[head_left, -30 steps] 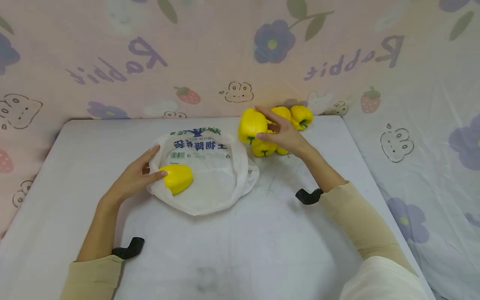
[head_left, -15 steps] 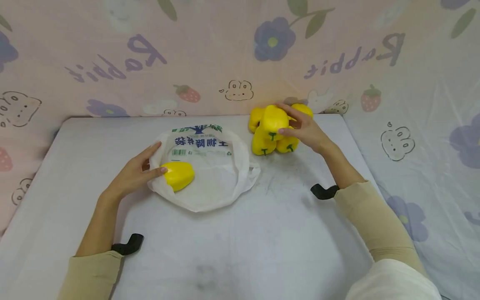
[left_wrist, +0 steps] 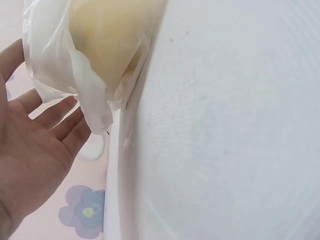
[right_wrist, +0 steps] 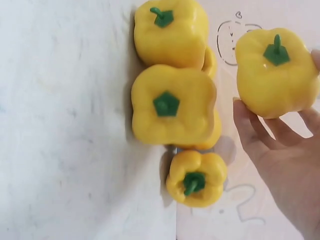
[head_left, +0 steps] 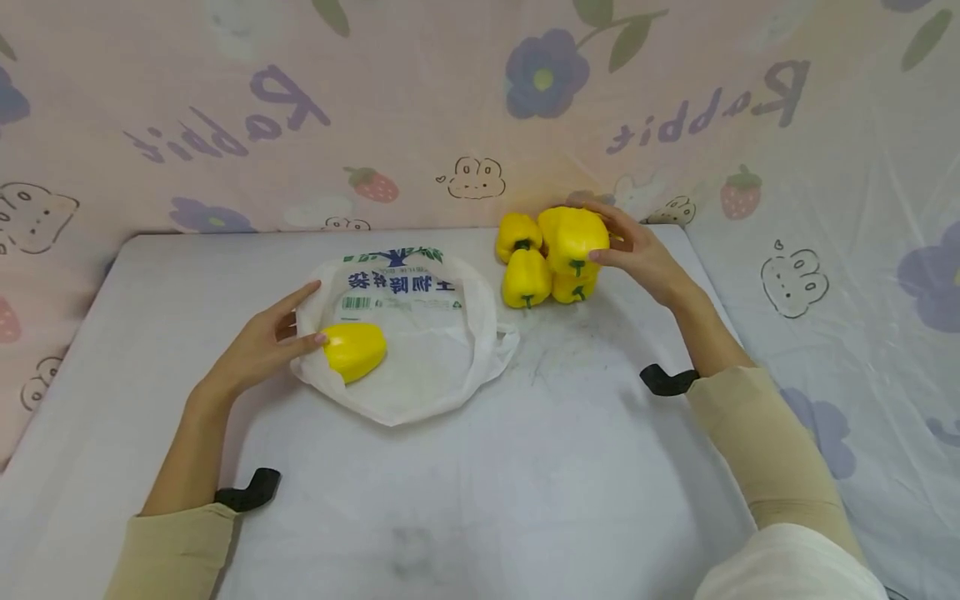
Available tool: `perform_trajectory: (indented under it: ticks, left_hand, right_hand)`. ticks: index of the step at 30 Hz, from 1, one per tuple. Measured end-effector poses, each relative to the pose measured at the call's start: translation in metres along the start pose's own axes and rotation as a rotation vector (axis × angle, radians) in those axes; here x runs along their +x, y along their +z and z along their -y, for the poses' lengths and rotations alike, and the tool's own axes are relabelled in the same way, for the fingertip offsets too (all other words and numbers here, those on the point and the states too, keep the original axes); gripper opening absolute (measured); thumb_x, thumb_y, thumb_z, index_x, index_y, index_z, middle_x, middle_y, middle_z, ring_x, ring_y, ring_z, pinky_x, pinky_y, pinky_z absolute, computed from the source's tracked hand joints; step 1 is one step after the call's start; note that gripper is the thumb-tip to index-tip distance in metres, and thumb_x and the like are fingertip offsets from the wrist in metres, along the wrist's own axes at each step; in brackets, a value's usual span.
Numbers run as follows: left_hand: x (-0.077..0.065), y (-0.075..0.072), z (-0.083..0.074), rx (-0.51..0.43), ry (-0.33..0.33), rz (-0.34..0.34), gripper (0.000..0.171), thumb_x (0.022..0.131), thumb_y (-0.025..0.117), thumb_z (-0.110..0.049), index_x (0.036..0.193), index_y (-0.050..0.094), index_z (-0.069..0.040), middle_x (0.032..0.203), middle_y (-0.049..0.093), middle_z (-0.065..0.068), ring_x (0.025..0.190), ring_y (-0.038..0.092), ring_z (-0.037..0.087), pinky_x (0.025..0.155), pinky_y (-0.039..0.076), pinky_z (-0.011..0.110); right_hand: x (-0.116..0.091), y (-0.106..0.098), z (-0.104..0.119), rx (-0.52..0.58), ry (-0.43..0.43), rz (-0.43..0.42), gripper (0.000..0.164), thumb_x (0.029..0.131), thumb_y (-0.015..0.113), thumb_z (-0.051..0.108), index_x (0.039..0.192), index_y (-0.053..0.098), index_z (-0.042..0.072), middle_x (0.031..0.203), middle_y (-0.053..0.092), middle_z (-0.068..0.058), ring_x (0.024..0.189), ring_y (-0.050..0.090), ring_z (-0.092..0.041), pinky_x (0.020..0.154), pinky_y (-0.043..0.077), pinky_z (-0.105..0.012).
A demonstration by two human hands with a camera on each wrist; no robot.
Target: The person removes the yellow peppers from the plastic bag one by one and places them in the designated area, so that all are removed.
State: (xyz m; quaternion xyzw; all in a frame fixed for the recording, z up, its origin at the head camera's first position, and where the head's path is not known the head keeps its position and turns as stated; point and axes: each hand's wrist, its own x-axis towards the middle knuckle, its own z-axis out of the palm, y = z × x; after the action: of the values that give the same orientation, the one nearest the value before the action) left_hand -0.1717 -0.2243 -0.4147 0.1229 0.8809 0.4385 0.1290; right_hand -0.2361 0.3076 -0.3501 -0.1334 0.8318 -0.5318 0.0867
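A yellow bell pepper (head_left: 583,237) is in my right hand (head_left: 637,258), between thumb and fingers. It is held up over the other peppers, its green stem towards me in the right wrist view. My left hand (head_left: 258,346) grips the left rim of a white plastic bag (head_left: 420,408), which lies with its mouth spread wide. Its thumb is over the rim, and the other fingers reach behind the plastic. Inside the bag, beside that thumb, lies another yellow bell pepper (head_left: 357,350); it shows through the plastic as a pale yellow shape (left_wrist: 107,35).
More yellow bell peppers stand clustered at the table's back edge: one at the back left (head_left: 517,235), one in front of it (head_left: 527,279), one under the held pepper (head_left: 574,288), one at the end (right_wrist: 196,179). A patterned cloth (head_left: 405,100) hangs behind the white table (head_left: 480,517).
My right hand has moved right with its pepper, from near the bag to over the right part of the cluster. My left hand, the bag and the pepper in it have stayed nearly still.
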Motion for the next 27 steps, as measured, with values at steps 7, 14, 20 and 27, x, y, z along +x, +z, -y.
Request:
perform_trajectory:
  ticks: [7, 14, 20, 27]
  left_hand:
    - [-0.003, -0.001, 0.002, -0.008, 0.001, 0.000, 0.080, 0.094, 0.068, -0.036, 0.160, 0.023, -0.025, 0.162, 0.022, 0.018, 0.137, 0.036, 0.050, 0.108, 0.035, 0.063]
    - [-0.002, 0.000, 0.001, -0.016, 0.004, -0.001, 0.082, 0.094, 0.068, -0.033, 0.160, 0.020, -0.025, 0.163, 0.020, 0.018, 0.138, 0.035, 0.051, 0.108, 0.034, 0.064]
    - [0.000, 0.000, 0.001, -0.013, -0.014, -0.001, 0.082, 0.094, 0.070, -0.030, 0.160, 0.021, -0.025, 0.163, 0.021, 0.018, 0.138, 0.035, 0.050, 0.108, 0.034, 0.064]
    - [0.001, 0.000, 0.002, -0.030, 0.003, 0.015, 0.082, 0.094, 0.070, -0.029, 0.160, 0.022, -0.024, 0.162, 0.021, 0.019, 0.138, 0.035, 0.051, 0.109, 0.033, 0.065]
  right_hand:
    - [-0.009, -0.012, -0.011, -0.003, 0.049, -0.037, 0.065, 0.098, 0.058, 0.019, 0.157, 0.031, 0.024, 0.161, 0.028, -0.001, 0.143, 0.032, -0.033, 0.105, 0.044, -0.038]
    - [-0.011, -0.021, -0.022, 0.142, 0.027, -0.072, 0.060, 0.099, 0.056, 0.012, 0.155, 0.036, 0.021, 0.160, 0.029, -0.004, 0.134, 0.039, -0.024, 0.093, 0.048, -0.018]
    - [-0.011, -0.031, -0.033, 0.297, 0.016, -0.072, 0.061, 0.099, 0.050, 0.005, 0.156, 0.034, 0.021, 0.162, 0.023, -0.005, 0.135, 0.034, -0.022, 0.097, 0.046, -0.017]
    - [-0.013, -0.038, -0.048, 0.337, 0.016, -0.105, 0.058, 0.100, 0.052, 0.004, 0.154, 0.036, 0.012, 0.157, 0.027, -0.008, 0.131, 0.038, -0.020, 0.095, 0.048, -0.016]
